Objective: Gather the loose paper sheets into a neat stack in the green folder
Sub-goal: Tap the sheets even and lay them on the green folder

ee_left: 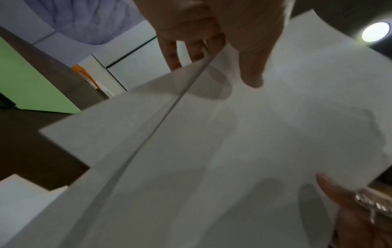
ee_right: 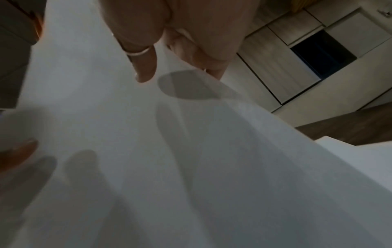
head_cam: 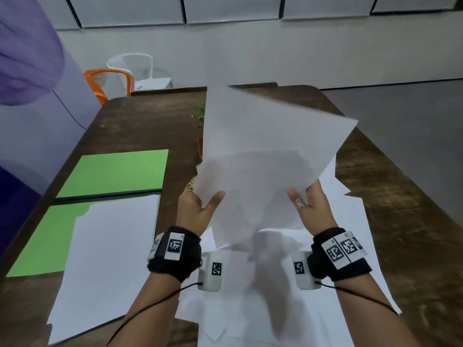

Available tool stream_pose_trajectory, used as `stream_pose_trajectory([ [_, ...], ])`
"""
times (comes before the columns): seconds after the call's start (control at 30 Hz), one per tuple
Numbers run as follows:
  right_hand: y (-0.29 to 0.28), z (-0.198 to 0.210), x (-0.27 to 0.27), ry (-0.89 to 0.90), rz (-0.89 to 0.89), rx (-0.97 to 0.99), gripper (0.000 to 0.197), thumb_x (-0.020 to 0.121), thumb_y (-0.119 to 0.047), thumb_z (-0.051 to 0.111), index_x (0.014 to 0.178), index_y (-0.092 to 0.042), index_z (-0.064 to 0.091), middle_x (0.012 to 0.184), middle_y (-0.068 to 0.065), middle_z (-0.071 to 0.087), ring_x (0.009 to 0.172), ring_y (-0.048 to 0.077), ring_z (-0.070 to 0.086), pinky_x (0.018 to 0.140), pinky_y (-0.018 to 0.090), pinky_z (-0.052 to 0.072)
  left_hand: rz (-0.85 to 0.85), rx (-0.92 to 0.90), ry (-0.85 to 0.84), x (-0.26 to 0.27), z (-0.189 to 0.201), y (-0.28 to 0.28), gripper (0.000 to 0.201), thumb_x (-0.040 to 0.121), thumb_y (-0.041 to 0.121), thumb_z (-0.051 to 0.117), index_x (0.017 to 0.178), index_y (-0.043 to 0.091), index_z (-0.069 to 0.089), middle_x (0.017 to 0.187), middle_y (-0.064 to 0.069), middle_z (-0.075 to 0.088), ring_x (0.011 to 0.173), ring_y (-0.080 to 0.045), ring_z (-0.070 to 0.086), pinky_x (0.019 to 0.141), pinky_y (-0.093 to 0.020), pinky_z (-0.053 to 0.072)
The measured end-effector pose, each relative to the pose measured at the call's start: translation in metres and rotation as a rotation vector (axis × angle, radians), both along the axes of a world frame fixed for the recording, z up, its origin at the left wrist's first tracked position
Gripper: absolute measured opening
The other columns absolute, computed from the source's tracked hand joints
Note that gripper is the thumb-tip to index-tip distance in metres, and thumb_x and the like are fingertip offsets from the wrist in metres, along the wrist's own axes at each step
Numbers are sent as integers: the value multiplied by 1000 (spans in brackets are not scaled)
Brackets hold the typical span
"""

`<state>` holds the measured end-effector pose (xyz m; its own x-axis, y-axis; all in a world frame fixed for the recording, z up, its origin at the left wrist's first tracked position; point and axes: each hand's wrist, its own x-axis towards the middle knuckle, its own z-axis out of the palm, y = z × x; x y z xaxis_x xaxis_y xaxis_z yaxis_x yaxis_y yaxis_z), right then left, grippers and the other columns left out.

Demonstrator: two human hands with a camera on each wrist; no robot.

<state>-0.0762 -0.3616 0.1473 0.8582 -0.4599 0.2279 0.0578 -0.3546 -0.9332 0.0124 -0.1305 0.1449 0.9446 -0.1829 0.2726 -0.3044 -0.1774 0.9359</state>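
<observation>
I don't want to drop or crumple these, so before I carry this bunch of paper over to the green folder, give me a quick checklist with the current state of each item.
1. Left hand grips the held sheets: ok, thumb on top, fingers behind.
2. Right hand grips them too: ok.
3. Held sheets squared up: not ok, corners fan out at different angles.
4. Green folder open and in reach: ok, lying flat at left.
5. Stack in folder neat: not ok, it overhangs the folder's near edge.
6. All loose sheets gathered: not ok, several lie on the table.
</observation>
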Motion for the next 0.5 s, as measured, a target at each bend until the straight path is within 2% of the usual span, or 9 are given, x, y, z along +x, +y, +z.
stream_pose_trajectory([
  [0.07,5,-9,-3,18,-10,-12,45,89,-12,60,129,-5,40,110,-13,55,103,-1,53,83,-5,31,43,57,-57,-7,1,-8,58,80,43,67,110,-6,60,96,-24,68,91,-34,67,74,-30,51],
  [0.13,13,-10,-3,31,-53,-37,47,88,-9,61,130,0,40,108,-6,54,106,13,54,75,-8,29,81,106,-49,-16,4,-19,53,84,25,67,97,-25,54,91,-36,63,88,-43,63,69,-29,45],
  [0.17,16,-8,-2,27,-86,-22,51,87,-9,63,130,1,39,108,-4,54,108,17,55,74,-8,29,92,108,-55,-19,5,-23,46,83,21,68,102,-19,56,94,-26,68,93,-35,65,69,-21,46],
  [0.23,18,-2,-1,10,-138,51,74,75,-10,76,132,-3,29,112,-7,52,108,11,55,78,-5,32,82,-17,-44,-19,6,-29,49,80,19,72,123,19,47,105,16,63,98,3,62,76,-3,42],
  [0.27,16,-1,-1,-11,-143,83,88,67,-11,82,132,-9,23,114,-10,50,107,0,53,81,-2,34,82,-55,-46,-17,4,-30,60,78,19,73,123,36,38,107,30,57,99,12,58,81,-3,41],
  [0.3,14,0,-2,-42,-144,107,97,62,-11,86,132,-17,19,116,-12,48,106,-8,51,83,0,37,89,-77,-47,-16,3,-32,65,76,20,74,121,45,34,107,36,55,101,12,57,85,-7,42],
  [0.37,7,0,-4,-88,-152,154,99,59,-7,87,127,-30,18,117,-9,49,105,-8,52,84,6,43,87,-113,-43,-17,2,-34,70,72,22,76,118,54,33,112,34,55,106,4,58,90,-18,46],
  [0.4,3,0,-6,-83,-156,168,95,60,-5,85,124,-32,20,113,-9,51,101,-7,54,81,7,45,85,-123,-39,-16,-1,-35,71,71,25,77,118,54,32,116,26,56,108,-2,59,92,-24,48],
  [0.5,-4,-1,-5,-59,-169,195,83,61,-4,85,123,-23,32,109,-9,56,98,-2,57,83,15,48,61,-119,-18,-12,-13,-34,73,67,35,78,123,46,33,122,-1,57,112,-12,58,95,-35,50],
])
